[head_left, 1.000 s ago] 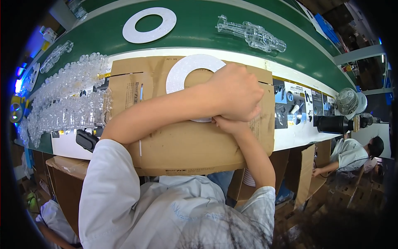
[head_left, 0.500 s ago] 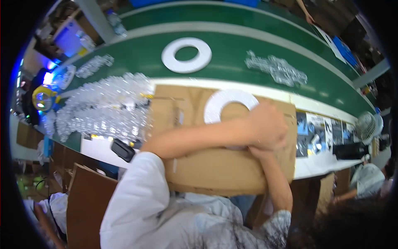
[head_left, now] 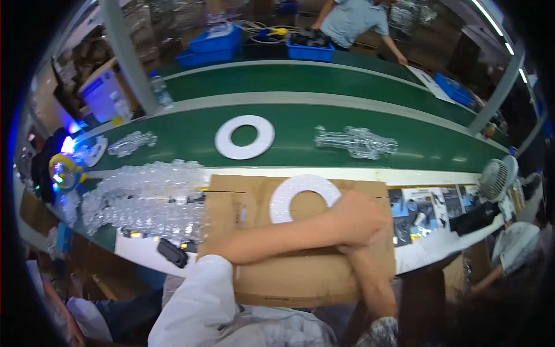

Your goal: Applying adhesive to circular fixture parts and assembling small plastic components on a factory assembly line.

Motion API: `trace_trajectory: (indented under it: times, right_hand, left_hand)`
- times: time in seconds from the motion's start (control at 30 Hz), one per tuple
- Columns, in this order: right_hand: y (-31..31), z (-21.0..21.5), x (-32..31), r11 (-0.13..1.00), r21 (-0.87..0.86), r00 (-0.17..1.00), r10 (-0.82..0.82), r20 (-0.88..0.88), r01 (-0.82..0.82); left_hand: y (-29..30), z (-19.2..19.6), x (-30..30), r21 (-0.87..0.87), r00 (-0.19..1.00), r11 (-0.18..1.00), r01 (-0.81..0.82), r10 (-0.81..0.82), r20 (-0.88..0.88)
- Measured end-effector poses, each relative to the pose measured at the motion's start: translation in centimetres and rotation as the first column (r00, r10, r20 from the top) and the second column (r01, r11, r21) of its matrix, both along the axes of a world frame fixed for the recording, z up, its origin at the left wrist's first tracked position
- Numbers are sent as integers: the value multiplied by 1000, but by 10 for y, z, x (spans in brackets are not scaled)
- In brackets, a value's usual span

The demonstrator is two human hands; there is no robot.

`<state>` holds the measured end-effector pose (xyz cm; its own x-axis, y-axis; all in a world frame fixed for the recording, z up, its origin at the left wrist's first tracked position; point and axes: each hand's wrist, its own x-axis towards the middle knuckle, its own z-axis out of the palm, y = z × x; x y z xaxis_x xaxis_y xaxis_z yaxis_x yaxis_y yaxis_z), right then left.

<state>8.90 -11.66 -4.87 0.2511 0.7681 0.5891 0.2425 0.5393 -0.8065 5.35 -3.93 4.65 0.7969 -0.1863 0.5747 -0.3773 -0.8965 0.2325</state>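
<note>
A flat white ring (head_left: 282,202) lies on a brown cardboard box (head_left: 300,280) in front of me. My left forearm crosses the box from the left and covers the ring's lower part. My left hand (head_left: 361,218) is closed, back upward, at the ring's right side and over my right wrist; whatever its fingers hold is hidden. From the lower right comes my right forearm, with my right hand (head_left: 344,249) almost wholly hidden under the left hand and forearm. Its fingers do not show.
Clear air-cushion wrap (head_left: 144,194) is heaped left of the box. Another white ring (head_left: 225,137) and a clear plastic piece (head_left: 358,141) lie on the green belt (head_left: 300,124). A small fan (head_left: 496,179) stands right. Across the belt, a person (head_left: 352,23) works near blue bins (head_left: 311,52).
The view has tilted up, so the belt and box sit lower and the person across shows more. Both hands stay crossed over the ring and box.
</note>
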Motion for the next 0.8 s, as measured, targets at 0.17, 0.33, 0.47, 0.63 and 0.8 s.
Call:
trace_trajectory:
  times: [0.17, 0.33, 0.47, 0.63, 0.8]
  right_hand:
    - [13, -15, -1, 986, -103, 991, -132, 31, 135]
    - [26, -32, -4, 939, -153, 950, -293, 110, 307]
    - [7, -31, 5, 925, -166, 939, -329, 101, 342]
    - [-5, -23, 8, 937, -169, 951, -307, 25, 307]
    - [-8, -8, 7, 930, -238, 956, -292, -16, 280]
  left_hand:
    - [19, -4, -12, 106, 999, 994, -31, 29, 22]
    - [27, 3, -15, -69, 989, 995, 67, -57, 138]
    - [27, 11, -17, -126, 989, 988, 94, -79, 122]
    - [27, 22, -16, -467, 976, 858, 215, -209, 66]
    - [46, 35, -16, -573, 947, 792, 210, -311, -83]
